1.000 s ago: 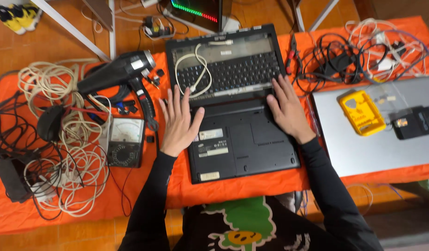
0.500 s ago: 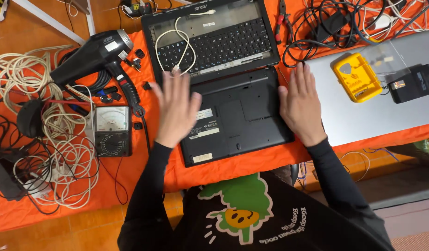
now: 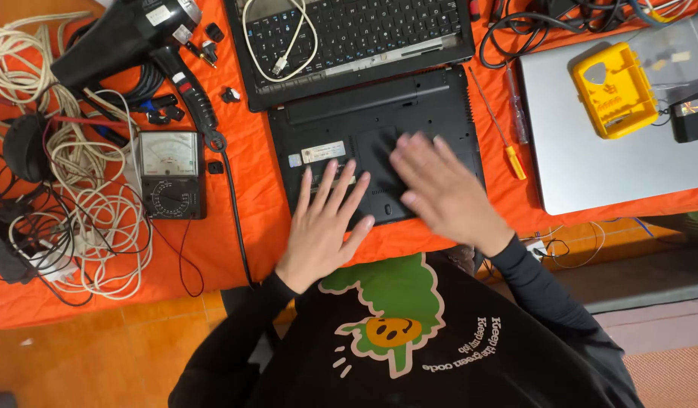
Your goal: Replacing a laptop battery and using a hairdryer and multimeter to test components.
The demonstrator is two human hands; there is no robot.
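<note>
The upturned black laptop base (image 3: 375, 143) lies at the near edge of the orange-covered table (image 3: 235, 227), its long axis running left to right, its hinge side pointing away toward the keyboard half (image 3: 349, 38). Both hands have slid inward from its sides since a moment ago: the left hand (image 3: 326, 219) rests flat, fingers spread, holding nothing; the right hand (image 3: 443, 193), blurred, lies open over the bottom panel. A multimeter (image 3: 170, 172) sits left.

Person wears a black long-sleeved top; the sleeves reach the wrists of the left hand (image 3: 324, 227) and right hand (image 3: 445, 191). Both hands bare. Chest print: green splash shape, orange smiling face, white lettering. Right hand blurred; rings apparently none.
</note>
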